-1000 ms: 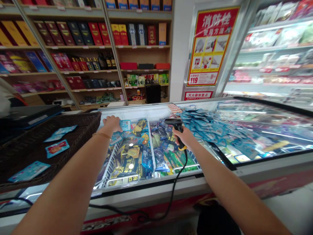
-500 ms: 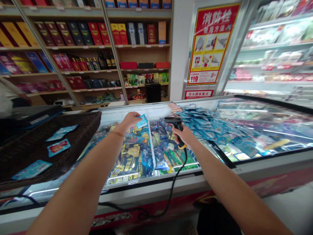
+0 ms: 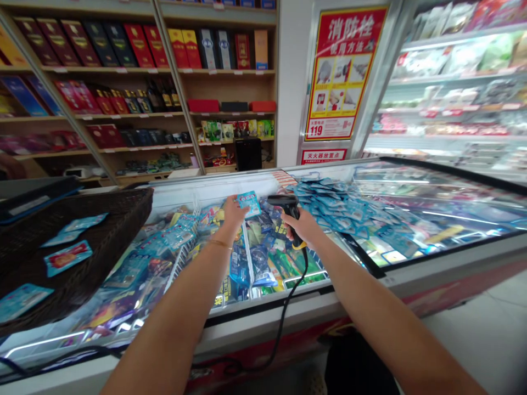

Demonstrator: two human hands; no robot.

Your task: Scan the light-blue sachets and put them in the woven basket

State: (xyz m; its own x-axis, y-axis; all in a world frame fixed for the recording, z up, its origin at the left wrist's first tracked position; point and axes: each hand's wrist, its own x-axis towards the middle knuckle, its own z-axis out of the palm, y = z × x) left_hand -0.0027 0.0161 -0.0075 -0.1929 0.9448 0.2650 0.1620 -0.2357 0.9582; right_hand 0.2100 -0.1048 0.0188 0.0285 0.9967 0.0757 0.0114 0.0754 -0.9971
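My left hand [image 3: 235,213] grips a small light-blue packet [image 3: 250,204] by its left side, above the chest freezer. Closed around the handle of a black barcode scanner [image 3: 288,207], my right hand [image 3: 299,227] holds it just right of the packet, its head facing left toward the packet. A black cable [image 3: 284,312] hangs from the scanner's handle over the freezer's front edge. Below both hands lie bagged goods [image 3: 263,258] in the freezer, split by a white wire divider [image 3: 248,252]. To the right, many similar blue packets [image 3: 329,203] are heaped.
A dark brown wicker basket [image 3: 135,211] with several blue packets stands on the freezer's left end. The sliding glass lid with its black frame [image 3: 362,255] covers the right side. Shelves of boxes [image 3: 228,93] stand behind, with a red fire-hydrant poster [image 3: 343,71] beside them.
My view has turned somewhat to the left and down. My left hand has brought the blue packet rightward, closer to the scanner's head. The scanner stays in my right hand.
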